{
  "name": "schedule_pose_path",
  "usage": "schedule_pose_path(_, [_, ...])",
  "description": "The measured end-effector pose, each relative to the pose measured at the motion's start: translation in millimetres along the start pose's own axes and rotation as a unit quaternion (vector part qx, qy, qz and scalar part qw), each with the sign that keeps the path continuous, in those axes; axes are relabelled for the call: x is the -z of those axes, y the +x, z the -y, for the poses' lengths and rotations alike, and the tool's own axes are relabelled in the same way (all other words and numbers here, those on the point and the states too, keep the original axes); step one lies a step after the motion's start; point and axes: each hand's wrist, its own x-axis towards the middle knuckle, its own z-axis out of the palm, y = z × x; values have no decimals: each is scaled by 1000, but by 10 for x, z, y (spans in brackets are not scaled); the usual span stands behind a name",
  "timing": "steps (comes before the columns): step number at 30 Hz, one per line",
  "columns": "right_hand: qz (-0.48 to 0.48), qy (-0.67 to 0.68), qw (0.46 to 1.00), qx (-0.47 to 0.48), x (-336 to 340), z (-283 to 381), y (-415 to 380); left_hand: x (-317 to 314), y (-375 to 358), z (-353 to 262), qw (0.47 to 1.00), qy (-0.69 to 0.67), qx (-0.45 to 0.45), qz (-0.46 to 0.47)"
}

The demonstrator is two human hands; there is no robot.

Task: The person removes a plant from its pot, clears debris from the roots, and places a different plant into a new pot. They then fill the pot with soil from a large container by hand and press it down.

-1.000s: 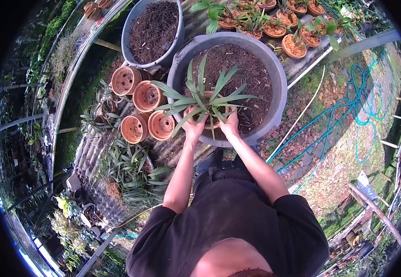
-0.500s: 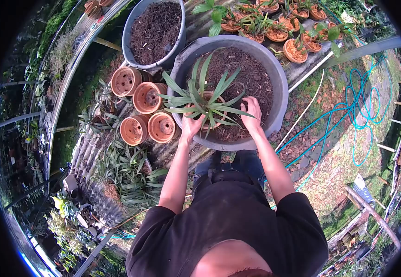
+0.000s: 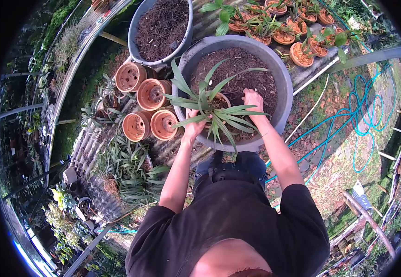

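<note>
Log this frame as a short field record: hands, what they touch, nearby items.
left hand: grips the clay pot of a long-leaved plant, held over the big tub
right hand: fingers down in the bark mix
big tub: grey, filled with the bark mix
second tub: behind, also filled
empty clay pots: four, left of the big tub
hose: teal, coiled on the ground at right

1. The plant (image 3: 209, 108) has plain green strap leaves.
2. Its small pot (image 3: 222, 99) is terracotta orange.
3. The big tub (image 3: 281, 92) is grey, its potting mix (image 3: 246, 78) dark brown.
4. The empty pots (image 3: 147, 108) are orange.
5. The hose (image 3: 362, 111) is teal.
6. The shirt (image 3: 228, 221) is black.
</note>
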Motion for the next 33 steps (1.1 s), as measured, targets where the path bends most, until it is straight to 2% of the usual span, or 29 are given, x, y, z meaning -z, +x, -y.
schedule_pose_path(1, [-59, 36, 997, 23, 85, -13, -52, -2, -1, -48, 999, 37, -10, -15])
schedule_pose_path(3, [-81, 120, 989, -33, 224, 33, -98, -23, -14, -148, 992, 111, -26, -47])
schedule_pose_path(4, [-85, 159, 982, -55, 322, 98, -131, -37, -21, -159, 994, 100, -12, -44])
schedule_pose_path(7, [-6, 306, 949, -74, 553, 463, -226, -82, -65, -171, 995, 78, 33, -48])
schedule_pose_path(10, [-39, 288, 957, 22, 490, 828, -203, -99, -63, -164, 995, 65, -7, -72])
schedule_pose_path(11, [-40, 279, 958, 58, 424, 910, -183, -95, -78, -218, 990, 92, -45, -96])
schedule_pose_path(13, [-70, 211, 968, 114, 379, 1083, -135, -105, -101, -209, 992, 63, -52, -94])
schedule_pose_path(16, [-75, 237, 939, 239, 245, 1097, -18, -51, -133, -410, 996, 30, -21, -81])
schedule_pose_path(17, [2, 225, 950, 216, 266, 1079, -25, -40, -160, -461, 997, 17, -6, -74])
schedule_pose_path(20, [72, 407, 903, 117, 490, 1153, -120, -112, -185, -210, 998, 13, 8, -60])
schedule_pose_path(21, [58, 280, 938, 198, 696, 1156, -134, -111, -157, -181, 999, 6, 19, -42])
schedule_pose_path(24, [85, 348, 915, 187, 556, 955, -238, -182, -129, -36, 996, 43, -13, -73])
schedule_pose_path(25, [68, 349, 908, 221, 136, 760, -264, -209, -110, -41, 992, 57, -43, -106])
schedule_pose_path(26, [72, 314, 918, 231, -11, 725, -253, -236, -104, -43, 985, 71, -72, -138])
schedule_pose_path(29, [97, 241, 927, 270, -127, 770, -167, -288, -110, 101, 994, 34, -2, -100])
schedule_pose_path(32, [139, 280, 919, 241, 366, 929, -110, -185, -116, -120, 996, 29, 18, -81])
schedule_pose_path(33, [40, 313, 905, 284, 205, 813, -186, -171, -106, -172, 997, 23, 15, -73])
